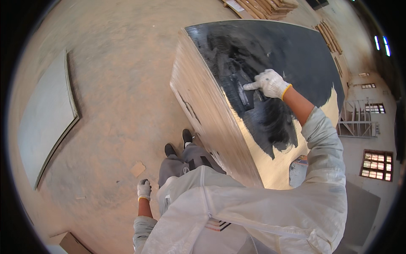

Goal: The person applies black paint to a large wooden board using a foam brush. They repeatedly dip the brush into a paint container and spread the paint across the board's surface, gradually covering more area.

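Big board stack (205, 106) sits R of the person, blk coat (300, 51) across most of its top, pale bare patch (275, 171) at nr end. Grey panel (48, 122) on the flr (118, 97), far L. Small container (297, 174) on that patch. L hand (144, 190) is low by the legs (179, 165), fingers loosely curled, can't tell if gripping. R hand (270, 83) is over the blk, clamped on a flat dk spreader (246, 101), index finger out across it.

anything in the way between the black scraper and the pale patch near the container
Nothing visible; only smeared black coating lies between the scraper, in the right hand, and the pale patch. The container stands to the right.
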### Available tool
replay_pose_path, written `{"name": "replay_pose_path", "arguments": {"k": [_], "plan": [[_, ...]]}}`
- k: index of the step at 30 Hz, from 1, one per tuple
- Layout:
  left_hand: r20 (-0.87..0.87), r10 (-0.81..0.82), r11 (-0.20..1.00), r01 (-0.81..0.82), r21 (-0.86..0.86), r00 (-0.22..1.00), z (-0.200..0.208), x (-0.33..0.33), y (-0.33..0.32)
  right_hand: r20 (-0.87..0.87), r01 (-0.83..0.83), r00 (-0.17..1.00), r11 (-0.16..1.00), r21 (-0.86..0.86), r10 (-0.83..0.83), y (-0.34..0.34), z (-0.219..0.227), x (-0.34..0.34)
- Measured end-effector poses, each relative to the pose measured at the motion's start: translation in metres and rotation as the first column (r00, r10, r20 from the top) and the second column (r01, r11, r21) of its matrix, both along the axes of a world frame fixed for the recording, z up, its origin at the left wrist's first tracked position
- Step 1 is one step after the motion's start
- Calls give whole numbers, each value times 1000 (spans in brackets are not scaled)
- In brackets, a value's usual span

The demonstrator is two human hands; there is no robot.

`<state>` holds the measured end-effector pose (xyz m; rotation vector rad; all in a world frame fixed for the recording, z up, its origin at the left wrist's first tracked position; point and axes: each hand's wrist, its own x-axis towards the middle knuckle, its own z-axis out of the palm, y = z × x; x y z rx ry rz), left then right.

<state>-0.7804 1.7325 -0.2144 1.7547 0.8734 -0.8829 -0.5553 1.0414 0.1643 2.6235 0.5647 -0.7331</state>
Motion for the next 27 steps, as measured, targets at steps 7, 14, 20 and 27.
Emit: {"name": "replay_pose_path", "arguments": {"k": [7, 14, 20, 27], "plan": [[-6, 52, 998, -52, -23, 999, -19, -11, 13, -132, 37, 991, 999, -1, -36, 22, 2, -63], [-16, -8, 1000, 8, -11, 1000, -22, -6, 23, 29, 57, 998, 998, -32, -57, 30, 6, -31], [36, 174, 982, -171, -75, 984, -27, -24, 18, 8, -125, 992, 992, 8, 125, 14, -4, -147], [13, 148, 986, -146, -82, 989, -48, -101, -16, -64, 117, 990, 982, -151, -128, 7, 22, -154]]}}
